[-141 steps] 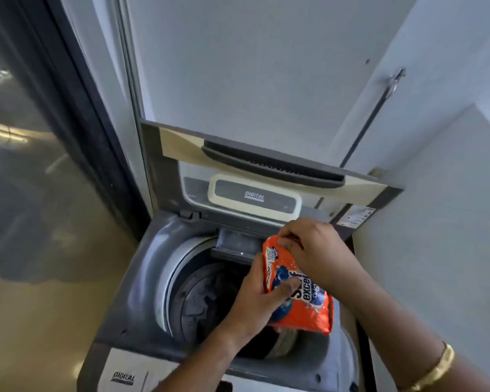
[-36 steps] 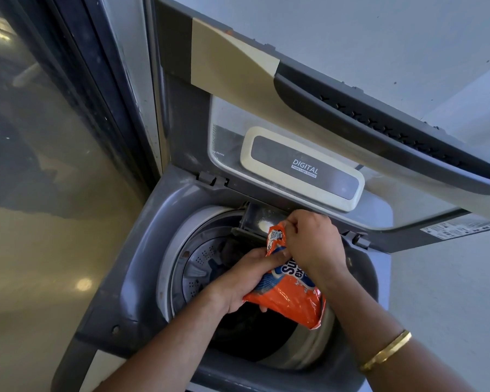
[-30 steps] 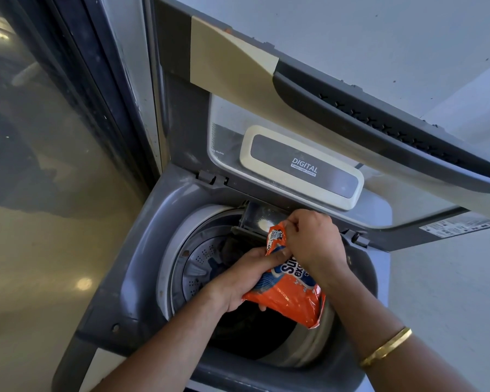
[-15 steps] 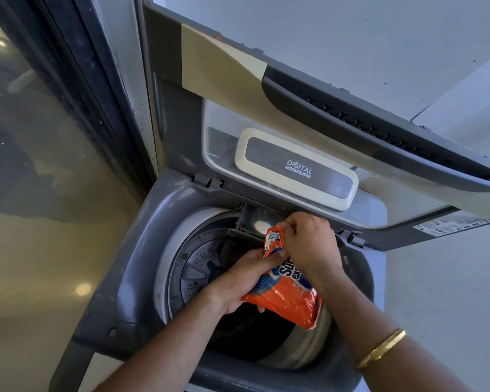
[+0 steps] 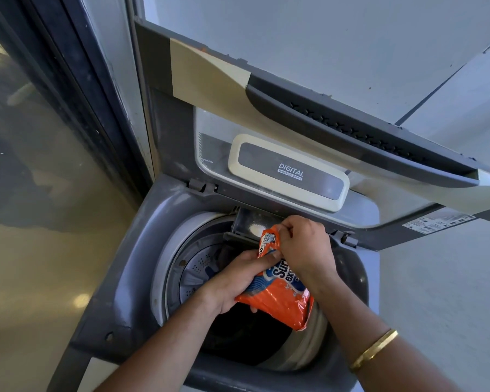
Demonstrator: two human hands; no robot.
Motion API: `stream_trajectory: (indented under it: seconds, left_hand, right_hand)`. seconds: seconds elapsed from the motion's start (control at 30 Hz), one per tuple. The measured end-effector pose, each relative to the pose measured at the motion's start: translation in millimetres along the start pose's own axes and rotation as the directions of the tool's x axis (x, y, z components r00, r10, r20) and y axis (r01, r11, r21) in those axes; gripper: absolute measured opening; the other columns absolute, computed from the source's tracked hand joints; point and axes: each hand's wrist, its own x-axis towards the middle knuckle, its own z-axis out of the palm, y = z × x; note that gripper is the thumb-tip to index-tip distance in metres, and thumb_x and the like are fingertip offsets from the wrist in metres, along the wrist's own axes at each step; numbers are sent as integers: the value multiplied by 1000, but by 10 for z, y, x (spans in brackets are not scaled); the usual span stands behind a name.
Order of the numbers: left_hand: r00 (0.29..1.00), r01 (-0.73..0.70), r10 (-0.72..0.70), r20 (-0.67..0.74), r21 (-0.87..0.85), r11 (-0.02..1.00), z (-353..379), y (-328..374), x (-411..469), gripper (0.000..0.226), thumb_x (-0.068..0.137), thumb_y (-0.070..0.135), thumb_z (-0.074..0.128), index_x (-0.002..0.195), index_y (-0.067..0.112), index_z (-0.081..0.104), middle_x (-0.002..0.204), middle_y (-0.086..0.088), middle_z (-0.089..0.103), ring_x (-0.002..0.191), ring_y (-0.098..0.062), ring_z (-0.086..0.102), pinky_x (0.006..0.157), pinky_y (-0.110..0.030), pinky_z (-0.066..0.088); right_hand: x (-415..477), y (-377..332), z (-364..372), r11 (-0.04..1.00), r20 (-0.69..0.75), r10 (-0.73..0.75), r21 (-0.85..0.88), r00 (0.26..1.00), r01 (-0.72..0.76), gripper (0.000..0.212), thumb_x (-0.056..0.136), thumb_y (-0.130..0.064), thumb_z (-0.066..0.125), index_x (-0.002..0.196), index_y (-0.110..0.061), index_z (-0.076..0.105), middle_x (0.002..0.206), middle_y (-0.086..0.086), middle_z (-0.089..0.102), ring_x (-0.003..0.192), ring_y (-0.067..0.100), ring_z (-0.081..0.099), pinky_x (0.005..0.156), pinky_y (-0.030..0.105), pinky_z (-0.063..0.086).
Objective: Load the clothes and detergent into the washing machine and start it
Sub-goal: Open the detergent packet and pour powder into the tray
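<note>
Detergent step in hand: top-loading washing machine (image 5: 130, 278) with lid (image 5: 309, 114) raised beyond both hands, drum (image 5: 187, 278) open below them, dark clothing just visible inside past the left hand; how full it is, cannot tell. Small dispenser tray (image 5: 248, 223) sits just beyond the right-hand knuckles and holds a patch of white powder. Orange detergent pouch (image 5: 280, 304) is clasped around its middle by the left hand (image 5: 232, 281), its top corner pinched by the right hand (image 5: 303, 247); judged next: tip the mouth over the tray, gently, to avoid spill.

Grey top-load washer (image 5: 130, 267) stands directly on glossy beige floor (image 5: 40, 273).
</note>
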Motion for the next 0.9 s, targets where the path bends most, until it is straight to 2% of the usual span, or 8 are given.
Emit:
stream_trajectory:
  seconds: [0.17,0.27,0.33,0.43,0.5,0.57,0.7,0.9]
  left_hand:
    - [1000,-22,22,-12,45,999,7,9,-28,34,109,54,68,121,23,74,114,-12,89,88,-28,87,45,-28,55]
    - [996,-70,75,-38,127,989,43,36,-46,29,109,52,70,123,27,74,117,-7,89,103,-34,87,53,-32,60]
    - [990,-126,135,-40,181,975,91,61,-73,24,108,47,73,129,35,72,118,6,89,108,-18,87,71,-27,68]
    - [974,-213,225,-16,266,940,182,130,-144,43,108,37,78,148,39,62,130,15,84,116,5,80,92,-15,63]
    - [957,-271,291,-5,347,898,308,221,-226,47,107,31,80,149,36,60,135,12,81,121,3,78,105,-21,63]
    - [941,-312,339,-1,392,866,411,313,-289,42,104,30,84,140,36,63,137,7,81,126,-6,78,117,-38,62]
    - [899,-417,433,65,429,801,822,602,-514,48,95,40,88,138,41,66,134,10,83,125,-10,80,116,-47,63]
    - [822,-545,545,165,505,669,1683,819,-809,54,94,39,93,142,39,69,133,5,84,123,-15,82,112,-50,66]
  right_hand:
    - [-66,6,-22,999,-27,12,38,1000,-11,20,110,-35,58,101,-25,73,94,-9,73,76,2,65,66,25,54]
    - [-171,19,-77,994,-74,1,111,997,7,19,111,-36,59,100,-26,72,94,-11,76,79,3,70,73,28,61]
    - [-275,48,-148,986,-119,-11,165,993,30,19,111,-33,59,99,-27,72,92,-13,75,81,4,71,75,29,62]
    - [-428,103,-258,970,-206,-38,227,978,86,17,108,-22,63,96,-26,74,88,-15,72,85,4,68,76,31,58]
    - [-564,182,-428,950,-292,-42,286,955,129,17,105,-16,68,93,-26,74,86,-17,71,85,5,67,75,34,57]
    - [-692,261,-590,927,-371,-47,329,928,178,18,103,-12,71,90,-25,74,84,-18,71,83,7,67,73,38,57]
    - [-1009,396,-1081,885,-492,-64,375,868,277,12,101,-13,73,93,-21,77,86,-16,73,84,9,69,74,44,60]
    - [-1578,764,-1882,883,-659,-99,288,746,371,22,95,-1,78,93,-24,78,86,-20,72,90,5,69,76,17,52]
